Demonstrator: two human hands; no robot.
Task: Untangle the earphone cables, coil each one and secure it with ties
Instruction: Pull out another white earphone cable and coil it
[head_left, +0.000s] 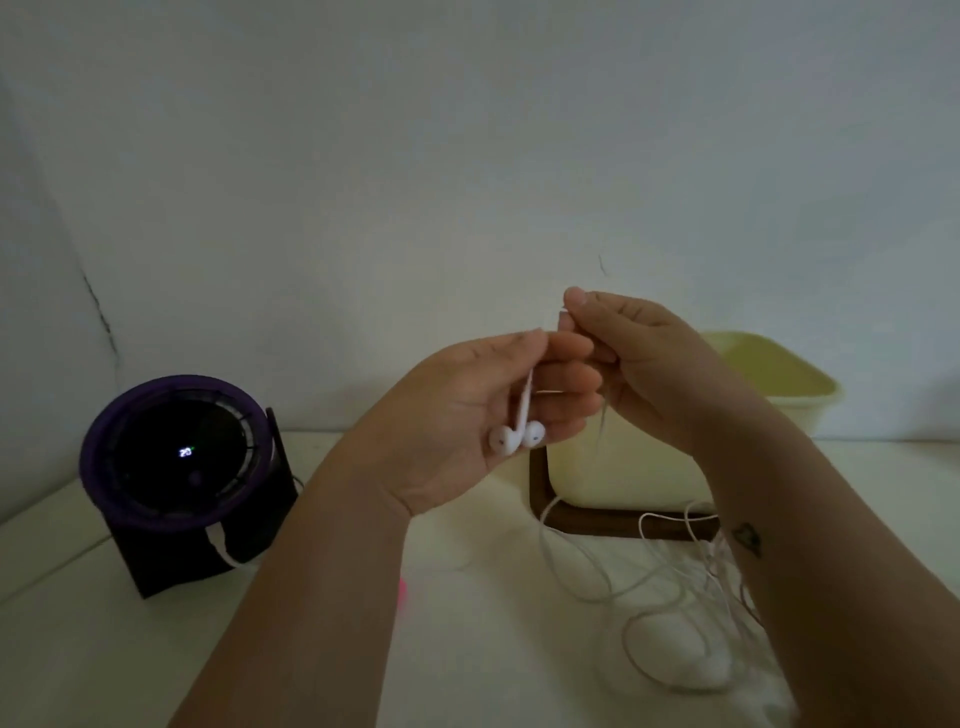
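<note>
My left hand (467, 415) is raised palm-up and pinches the stems of two white earbuds (517, 439), which hang side by side over the palm. My right hand (639, 364) is held just to its right, thumb and forefinger pinching a thin white cable near the left fingertips. From the hands the white earphone cable (613, 587) falls to the table and lies in loose tangled loops at the lower right, partly hidden behind my right forearm.
A pale yellow plastic tub (769, 384) stands on a dark brown tray (582, 514) behind the hands. A black and purple round fan (182, 467) with a lit display sits at the left, a white cord plugged in. Something small and pink (401, 592) shows under my left forearm.
</note>
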